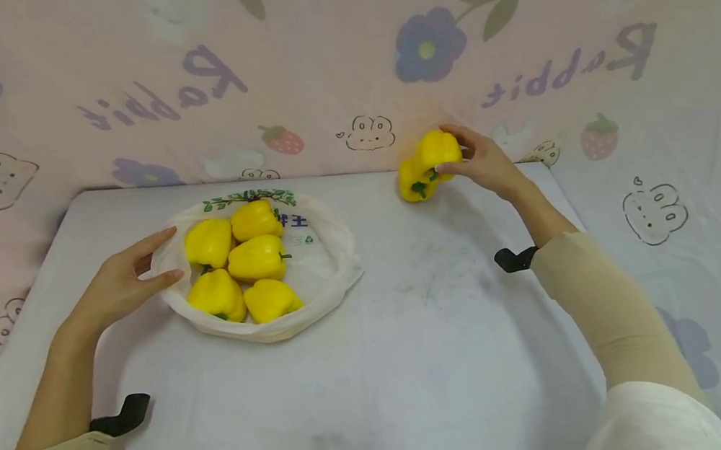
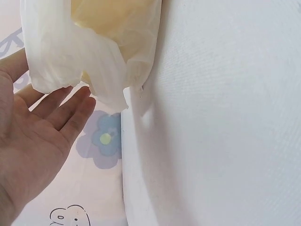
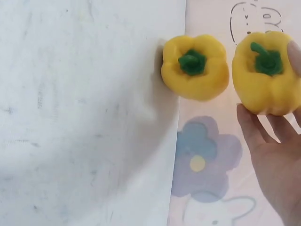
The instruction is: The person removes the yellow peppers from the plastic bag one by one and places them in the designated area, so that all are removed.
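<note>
Five peppers (image 1: pixel 258 259) are gathered in the bag (image 1: pixel 334 271), which is set on the left part of the worktop (image 1: pixel 413 365) with its rim spread round them. Green leaves (image 1: pixel 250 198) and dark lettering (image 1: pixel 296 221) are printed on the bag's far side. Near the far edge of the worktop, the held pepper (image 1: pixel 438 151) is gripped by the right hand (image 1: pixel 487 169); that grip is closed to the pepper's width, between thumb and fingers. Just beside it, a loose pepper (image 3: pixel 195 67) is rested on the worktop at that edge. In the right wrist view, a slim gap is seen between the two, and both green stems (image 3: pixel 192 62) are turned toward the camera. The bag's left rim is touched by the left hand (image 1: pixel 121 280); that grip is wide, with thumb and fingers parted, and some of the fingers are partly covered by the bag in the left wrist view. Beige sleeves (image 1: pixel 616 309) are worn on both arms. The backdrop (image 1: pixel 330 39) is printed with flowers, rabbits and strawberries.
</note>
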### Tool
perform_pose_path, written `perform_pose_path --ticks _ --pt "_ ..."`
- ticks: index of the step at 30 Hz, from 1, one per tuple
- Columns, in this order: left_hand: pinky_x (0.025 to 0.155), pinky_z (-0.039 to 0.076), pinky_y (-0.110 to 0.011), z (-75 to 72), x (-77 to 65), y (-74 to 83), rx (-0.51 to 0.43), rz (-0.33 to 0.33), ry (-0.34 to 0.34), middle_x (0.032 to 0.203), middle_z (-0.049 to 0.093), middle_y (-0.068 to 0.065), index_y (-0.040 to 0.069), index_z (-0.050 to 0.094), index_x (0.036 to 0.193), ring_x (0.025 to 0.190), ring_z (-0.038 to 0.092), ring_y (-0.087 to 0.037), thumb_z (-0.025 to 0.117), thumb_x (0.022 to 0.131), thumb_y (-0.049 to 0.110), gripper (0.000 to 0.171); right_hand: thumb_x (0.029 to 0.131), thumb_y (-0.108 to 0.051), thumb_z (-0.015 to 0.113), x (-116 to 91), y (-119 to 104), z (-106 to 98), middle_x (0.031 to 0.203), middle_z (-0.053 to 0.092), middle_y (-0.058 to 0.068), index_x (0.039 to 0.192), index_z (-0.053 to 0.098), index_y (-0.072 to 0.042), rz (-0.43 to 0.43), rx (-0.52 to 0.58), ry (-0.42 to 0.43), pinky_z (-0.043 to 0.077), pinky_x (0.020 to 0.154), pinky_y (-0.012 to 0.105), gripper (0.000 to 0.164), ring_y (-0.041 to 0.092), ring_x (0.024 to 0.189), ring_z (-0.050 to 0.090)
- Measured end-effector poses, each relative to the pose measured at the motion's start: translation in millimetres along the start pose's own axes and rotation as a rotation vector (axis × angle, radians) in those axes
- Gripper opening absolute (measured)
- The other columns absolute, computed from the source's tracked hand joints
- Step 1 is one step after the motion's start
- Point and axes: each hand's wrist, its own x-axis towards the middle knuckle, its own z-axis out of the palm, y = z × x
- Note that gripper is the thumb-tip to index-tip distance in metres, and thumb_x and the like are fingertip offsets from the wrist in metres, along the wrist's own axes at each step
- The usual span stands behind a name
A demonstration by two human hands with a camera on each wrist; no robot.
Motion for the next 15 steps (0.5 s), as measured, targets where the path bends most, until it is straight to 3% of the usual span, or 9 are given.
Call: perform_pose_path --ticks 6,10,15 --pt "0.107 0.030 -0.068 0.8 1.3 2.0 -0.010 0.005 0.011 0.162 0.023 -0.018 0.023 0.026 0.159 0.138 0.029 -0.055 0.070 0.093 0.036 0.080 0.091 -0.033 0.073 1 12 -9 0.156 0.035 0.008 0.156 0.032 -0.026 0.056 0.001 0.033 0.041 0.110 0.046 0.077 0.035 0.133 0.045" --pt "0.107 0.031 -0.067 2.0 1.7 3.2 -0.021 0.005 0.009 0.162 0.023 -0.018 0.021 0.027 0.159 0.138 0.030 -0.054 0.071 0.093 0.035 0.080 0.091 -0.034 0.073 0 19 -15 0.160 0.030 0.001 0.157 0.030 -0.029 0.078 0.009 0.039 0.040 0.111 0.046 0.078 0.034 0.133 0.045" --pt "0.106 0.031 -0.067 2.2 -1.1 0.7 -0.018 -0.010 0.006 0.162 0.023 -0.019 0.021 0.026 0.159 0.138 0.031 -0.054 0.070 0.093 0.036 0.081 0.093 -0.027 0.072 -5 21 -14 0.163 0.024 -0.002 0.158 0.028 -0.025 0.093 0.065 0.024 0.035 0.114 0.046 0.079 0.034 0.138 0.039"
